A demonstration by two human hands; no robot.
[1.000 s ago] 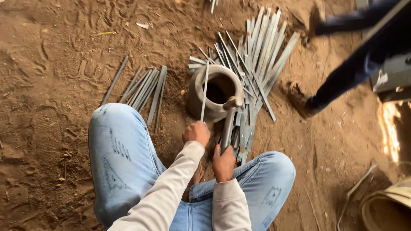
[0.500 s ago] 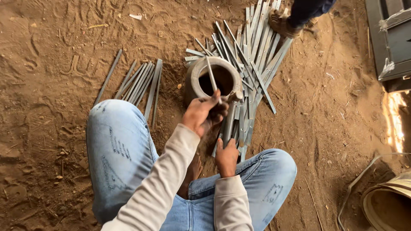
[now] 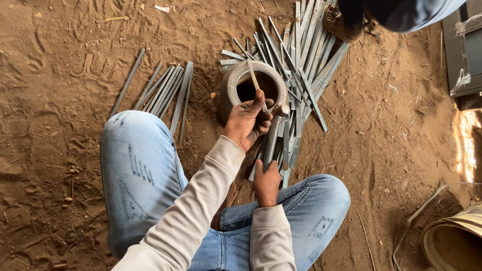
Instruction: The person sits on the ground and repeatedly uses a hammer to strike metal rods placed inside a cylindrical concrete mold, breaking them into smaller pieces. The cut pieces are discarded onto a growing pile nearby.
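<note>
I sit on bare earth with my jeans-clad knees apart. My left hand point(image 3: 247, 122) is shut on a thin metal strip point(image 3: 255, 83) that leans over the mouth of a short, thick metal ring point(image 3: 228, 89) standing on the ground. Below it, my right hand point(image 3: 266, 183) grips the lower end of a grey metal hammer point(image 3: 271, 138), whose head rests against the ring's near rim. Behind and to the right of the ring lies a loose pile of metal strips point(image 3: 306, 55).
A smaller, tidier row of metal strips point(image 3: 168, 90) lies on the dirt left of the ring. Another person's sandalled foot point(image 3: 341, 22) stands on the far pile. A dark metal box point(image 3: 464, 55) is at the right edge, a curved container point(image 3: 452, 241) bottom right.
My left hand has lifted with the strip from my lap up to the ring's rim. The other person has walked from the right side to the top of the view.
</note>
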